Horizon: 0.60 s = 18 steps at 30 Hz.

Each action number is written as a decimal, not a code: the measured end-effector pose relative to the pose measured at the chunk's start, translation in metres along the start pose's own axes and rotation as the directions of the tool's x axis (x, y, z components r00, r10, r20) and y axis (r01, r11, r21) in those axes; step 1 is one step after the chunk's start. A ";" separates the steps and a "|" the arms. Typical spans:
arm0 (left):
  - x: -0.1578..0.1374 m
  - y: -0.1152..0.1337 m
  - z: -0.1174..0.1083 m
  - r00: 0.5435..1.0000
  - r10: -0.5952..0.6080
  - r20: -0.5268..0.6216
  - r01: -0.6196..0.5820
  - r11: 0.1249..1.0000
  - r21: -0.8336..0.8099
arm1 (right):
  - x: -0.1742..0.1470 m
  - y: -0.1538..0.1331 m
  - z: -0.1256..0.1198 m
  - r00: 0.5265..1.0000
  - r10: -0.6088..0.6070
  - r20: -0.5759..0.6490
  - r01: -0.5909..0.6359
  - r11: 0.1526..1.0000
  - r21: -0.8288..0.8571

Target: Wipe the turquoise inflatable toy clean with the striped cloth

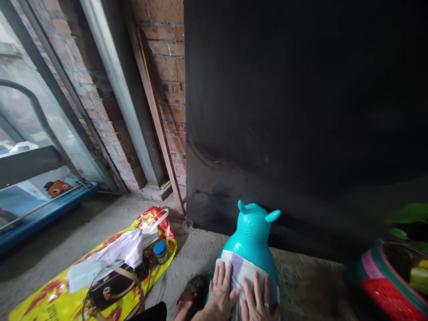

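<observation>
A turquoise inflatable animal toy with small ears stands on the floor in front of me, its head toward the black panel. Over its back lies a pale cloth with a lilac stripe. My left hand rests flat on the left part of the cloth, fingers stretched out. Beside it my right hand lies on the cloth too, fingers spread, with a ring on one finger. Neither hand grasps anything. The toy's rear and the lower part of the cloth are hidden by my hands and the frame's bottom edge.
A yellow plastic sheet on the left floor holds a dark handbag, white cloth and a blue-lidded jar. A painted planter stands at right. Behind are a black panel, brick wall and blue-based cart.
</observation>
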State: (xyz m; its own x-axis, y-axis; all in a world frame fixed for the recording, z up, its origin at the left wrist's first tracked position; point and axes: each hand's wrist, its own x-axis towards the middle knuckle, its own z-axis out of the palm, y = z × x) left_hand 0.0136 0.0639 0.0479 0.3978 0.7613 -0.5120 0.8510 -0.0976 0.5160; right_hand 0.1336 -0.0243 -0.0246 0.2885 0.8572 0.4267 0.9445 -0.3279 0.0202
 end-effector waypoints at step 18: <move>-0.006 -0.005 0.003 0.999 -0.021 -0.032 0.018 0.996 -0.091 | -0.004 -0.010 0.001 0.995 -0.080 -0.062 0.086 0.992 0.094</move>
State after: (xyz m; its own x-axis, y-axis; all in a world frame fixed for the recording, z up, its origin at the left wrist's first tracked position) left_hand 0.0077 0.0580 0.0466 0.3686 0.7834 -0.5005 0.8233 -0.0252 0.5670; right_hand 0.1229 -0.0238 -0.0276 0.2013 0.8547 0.4786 0.9764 -0.2143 -0.0279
